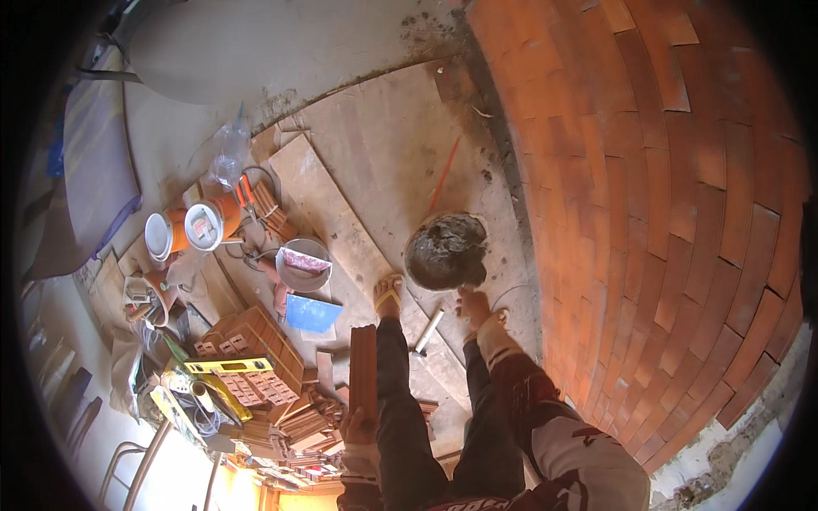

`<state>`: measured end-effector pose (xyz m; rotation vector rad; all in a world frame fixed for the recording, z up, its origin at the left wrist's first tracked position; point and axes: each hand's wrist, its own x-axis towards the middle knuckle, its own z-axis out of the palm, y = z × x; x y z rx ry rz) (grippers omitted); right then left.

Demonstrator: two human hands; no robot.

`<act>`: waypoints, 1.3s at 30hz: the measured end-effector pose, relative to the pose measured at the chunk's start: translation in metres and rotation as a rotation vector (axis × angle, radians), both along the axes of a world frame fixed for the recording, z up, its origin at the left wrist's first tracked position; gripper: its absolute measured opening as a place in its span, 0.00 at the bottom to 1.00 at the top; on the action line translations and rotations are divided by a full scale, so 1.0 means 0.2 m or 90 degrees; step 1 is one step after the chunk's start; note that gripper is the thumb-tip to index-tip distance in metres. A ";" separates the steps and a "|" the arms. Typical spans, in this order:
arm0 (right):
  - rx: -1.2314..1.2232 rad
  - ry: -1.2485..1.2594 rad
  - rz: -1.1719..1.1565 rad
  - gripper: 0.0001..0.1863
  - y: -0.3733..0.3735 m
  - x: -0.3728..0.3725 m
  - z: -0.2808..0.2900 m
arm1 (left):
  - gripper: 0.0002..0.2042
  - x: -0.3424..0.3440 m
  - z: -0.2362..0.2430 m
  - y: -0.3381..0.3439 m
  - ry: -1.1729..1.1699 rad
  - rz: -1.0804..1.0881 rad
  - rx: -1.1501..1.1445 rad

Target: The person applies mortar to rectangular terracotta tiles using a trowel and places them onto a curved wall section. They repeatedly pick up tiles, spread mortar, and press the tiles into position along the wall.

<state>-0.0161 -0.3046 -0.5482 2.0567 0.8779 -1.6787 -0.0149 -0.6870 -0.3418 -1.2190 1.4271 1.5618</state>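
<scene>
My left hand (pixel 360 427) is closed around the lower end of a long reddish-brown brick strip (pixel 363 366), held upright beside my left leg. My right hand (pixel 474 308) reaches down to the near rim of a round tub of wet grey mortar (pixel 445 249). Its fingers are closed on what looks like a trowel (pixel 471 274); mortar covers the blade and the hand hides the handle. On the boards between my feet lies a mallet (pixel 429 332) with a pale handle and dark head.
A wall of orange-brown brick strips (pixel 648 196) rises at the right. At left stand orange buckets (pixel 213 220), a bucket with a pink-edged float (pixel 304 265), a blue board (pixel 313 313), stacked bricks (pixel 256 345) and a yellow spirit level (pixel 228 365). A long plank (pixel 328 204) lies on the floor.
</scene>
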 end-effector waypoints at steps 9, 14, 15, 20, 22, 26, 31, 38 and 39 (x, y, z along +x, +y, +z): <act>0.030 -0.035 0.596 0.10 0.43 -0.43 -0.02 | 0.15 -0.21 0.18 0.18 -0.028 0.128 -0.007; 0.118 0.068 1.113 0.17 0.51 -0.26 -0.15 | 0.16 -0.21 0.12 0.12 -0.043 0.083 -0.003; 0.161 0.051 1.004 0.18 0.47 -0.18 -0.14 | 0.16 -0.20 0.11 0.10 -0.050 0.070 0.000; 0.175 0.018 0.992 0.15 0.16 0.00 0.06 | 0.16 -0.19 0.16 0.05 -0.035 0.090 -0.044; 0.274 0.068 1.010 0.15 0.18 0.09 0.10 | 0.16 -0.21 0.14 0.09 -0.033 0.085 -0.031; 0.373 -0.036 0.889 0.13 0.10 -0.18 0.25 | 0.16 -0.15 0.13 -0.02 -0.032 0.102 -0.034; 0.188 0.038 0.771 0.13 0.38 -0.24 0.07 | 0.17 -0.10 0.09 -0.05 -0.040 0.103 -0.019; 0.176 0.006 1.122 0.13 0.50 -0.43 -0.20 | 0.17 -0.13 0.09 -0.03 -0.018 0.095 -0.009; 0.132 -0.034 1.120 0.12 0.41 -0.57 -0.12 | 0.17 -0.12 0.13 -0.05 -0.026 0.098 -0.038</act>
